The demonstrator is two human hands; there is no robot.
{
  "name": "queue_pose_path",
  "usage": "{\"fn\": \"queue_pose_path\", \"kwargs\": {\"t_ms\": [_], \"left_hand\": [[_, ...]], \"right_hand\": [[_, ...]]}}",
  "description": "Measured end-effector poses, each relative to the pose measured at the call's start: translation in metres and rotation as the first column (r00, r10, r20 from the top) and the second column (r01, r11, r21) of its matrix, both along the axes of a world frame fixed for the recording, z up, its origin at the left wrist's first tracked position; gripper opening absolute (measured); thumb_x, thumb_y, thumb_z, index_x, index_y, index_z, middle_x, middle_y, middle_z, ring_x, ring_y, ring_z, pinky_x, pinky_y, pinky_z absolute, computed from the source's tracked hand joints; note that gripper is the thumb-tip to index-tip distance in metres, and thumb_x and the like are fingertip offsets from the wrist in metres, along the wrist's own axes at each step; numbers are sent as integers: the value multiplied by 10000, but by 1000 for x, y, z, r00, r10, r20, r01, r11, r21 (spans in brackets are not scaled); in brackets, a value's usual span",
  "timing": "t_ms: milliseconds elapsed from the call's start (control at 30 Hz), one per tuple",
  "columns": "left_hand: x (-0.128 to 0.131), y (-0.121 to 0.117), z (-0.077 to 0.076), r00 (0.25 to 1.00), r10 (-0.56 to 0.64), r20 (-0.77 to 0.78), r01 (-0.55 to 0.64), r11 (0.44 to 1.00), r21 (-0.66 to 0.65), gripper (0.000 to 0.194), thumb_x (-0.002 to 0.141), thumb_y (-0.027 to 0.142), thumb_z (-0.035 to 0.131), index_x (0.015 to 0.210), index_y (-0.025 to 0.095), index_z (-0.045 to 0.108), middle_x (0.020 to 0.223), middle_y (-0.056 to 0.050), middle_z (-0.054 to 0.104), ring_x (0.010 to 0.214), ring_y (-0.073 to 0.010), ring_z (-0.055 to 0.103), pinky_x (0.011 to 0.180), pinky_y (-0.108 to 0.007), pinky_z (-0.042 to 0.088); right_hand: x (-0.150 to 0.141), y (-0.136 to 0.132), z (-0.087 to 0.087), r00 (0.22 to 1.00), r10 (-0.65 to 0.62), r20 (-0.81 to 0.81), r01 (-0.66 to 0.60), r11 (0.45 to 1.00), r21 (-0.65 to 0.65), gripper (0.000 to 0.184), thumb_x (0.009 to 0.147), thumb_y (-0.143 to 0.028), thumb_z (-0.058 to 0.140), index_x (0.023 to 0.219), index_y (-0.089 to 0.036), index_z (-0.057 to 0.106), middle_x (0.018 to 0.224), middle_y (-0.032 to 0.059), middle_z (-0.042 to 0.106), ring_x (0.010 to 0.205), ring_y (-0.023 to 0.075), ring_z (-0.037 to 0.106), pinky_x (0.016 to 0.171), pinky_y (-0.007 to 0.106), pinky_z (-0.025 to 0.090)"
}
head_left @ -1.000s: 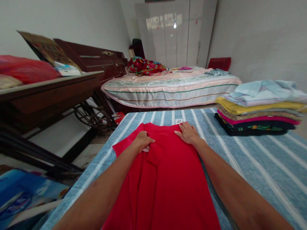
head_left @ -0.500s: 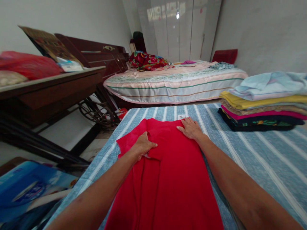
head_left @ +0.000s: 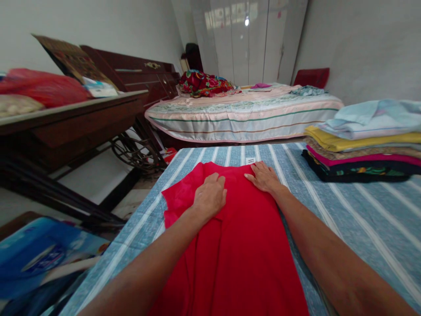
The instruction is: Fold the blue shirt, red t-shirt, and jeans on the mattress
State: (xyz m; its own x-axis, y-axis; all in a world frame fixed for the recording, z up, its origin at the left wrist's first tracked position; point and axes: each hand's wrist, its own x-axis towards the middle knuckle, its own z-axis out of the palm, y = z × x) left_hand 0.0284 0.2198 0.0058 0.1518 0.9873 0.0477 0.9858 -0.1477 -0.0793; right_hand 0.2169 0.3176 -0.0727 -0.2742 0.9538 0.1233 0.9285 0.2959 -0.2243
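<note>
A red short-sleeved shirt (head_left: pixel 253 245) lies on the blue-and-white striped bed cover, partly folded along its left side. My left hand (head_left: pixel 210 193) rests palm down on the folded sleeve part, its fingers bent a little against the cloth and not gripping it. At the shirt's far right corner, my right hand (head_left: pixel 264 176) lies flat with the fingers apart. Just beyond those fingertips a small white patch with a letter (head_left: pixel 250 160) shows on the cover.
A stack of folded clothes (head_left: pixel 358 153) stands on the striped cover (head_left: pixel 315 197) to the right. Left of it is a wooden table (head_left: pixel 82 114) with a red plastic bag (head_left: pixel 49 87). A blue package (head_left: pixel 42 259) sits low at left. Another bed (head_left: pixel 243 123) is behind.
My left hand has let go of the sleeve edge and moved right and slightly away from me, onto the folded cloth. My right hand stays at the shirt's corner.
</note>
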Motion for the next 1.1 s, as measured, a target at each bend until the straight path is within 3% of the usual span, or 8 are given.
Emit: {"fn": "queue_pose_path", "kwargs": {"t_ms": [67, 133, 333, 567, 700, 833, 933, 1100], "left_hand": [[5, 7, -17, 999, -44, 16, 43, 999, 4, 503, 886, 342, 419, 1336, 118, 408, 1468, -154, 306, 1361, -273, 249, 1072, -384, 278], [7, 13, -33, 999, 9, 30, -7, 998, -68, 638, 888, 482, 365, 1384, 83, 332, 1501, -172, 211, 1386, -302, 154, 1094, -447, 214], [1, 16, -52, 995, 74, 70, -60, 980, -191, 777, 858, 635, 215, 1425, 105, 262, 1515, -160, 155, 1395, -307, 101, 1102, -495, 137], [0, 12, -47, 986, 57, 156, -30, 984, -175, 720, 868, 611, 249, 1379, 113, 349, 1488, -173, 245, 1377, -322, 178, 1090, -495, 190], [-20, 7, -33, 980, 23, 196, -27, 999, 17, 547, 903, 476, 324, 1278, 100, 455, 1425, -177, 369, 1333, -272, 307, 1071, -403, 279], [-62, -6, -17, 959, 205, 197, -236, 959, 154, 450, 854, 382, 457, 1198, 95, 501, 1336, -187, 460, 1276, -271, 384, 1053, -368, 301], [-93, -19, -11, 881, 397, 258, -425, 903, 65, 439, 807, 430, 509, 1100, 105, 550, 1180, -180, 570, 1148, -292, 504, 981, -386, 375], [-123, -34, -16, 721, 576, 385, -612, 790, -36, 443, 784, 474, 510, 1011, 98, 568, 997, -224, 643, 972, -355, 603, 827, -473, 447]], "right_hand": [[0, 1, -1, 1000, -1, 7, 1, 1000, -10, 571, 928, -557, 269, 1287, -148, 443, 1416, 137, 342, 1319, 281, 243, 1022, 465, 243], [0, 2, -4, 1000, -5, 9, 5, 1000, -28, 608, 925, -566, 252, 1329, -137, 406, 1441, 139, 303, 1336, 285, 210, 1037, 470, 220], [1, 4, -9, 1000, -8, 11, 9, 998, -61, 645, 919, -574, 226, 1371, -135, 361, 1464, 131, 262, 1354, 280, 169, 1054, 472, 196], [1, 5, -13, 999, -8, 50, 9, 1000, -26, 615, 923, -568, 225, 1328, -143, 408, 1447, 127, 296, 1344, 278, 204, 1038, 461, 241], [2, 4, -15, 998, 10, 56, -10, 1000, 0, 573, 926, -558, 230, 1277, -160, 447, 1420, 116, 337, 1329, 277, 241, 1019, 458, 274], [3, 3, -15, 998, 19, 60, -19, 1000, 12, 557, 925, -551, 230, 1245, -162, 468, 1391, 117, 374, 1317, 281, 262, 1003, 462, 301], [3, 3, -16, 998, 14, 66, -15, 1000, 16, 562, 924, -547, 230, 1256, -157, 461, 1402, 119, 361, 1322, 282, 256, 1007, 468, 301], [4, 4, -22, 996, 7, 91, -8, 1000, 11, 585, 925, -543, 223, 1308, -149, 424, 1432, 115, 324, 1338, 281, 227, 1025, 476, 283]]}}
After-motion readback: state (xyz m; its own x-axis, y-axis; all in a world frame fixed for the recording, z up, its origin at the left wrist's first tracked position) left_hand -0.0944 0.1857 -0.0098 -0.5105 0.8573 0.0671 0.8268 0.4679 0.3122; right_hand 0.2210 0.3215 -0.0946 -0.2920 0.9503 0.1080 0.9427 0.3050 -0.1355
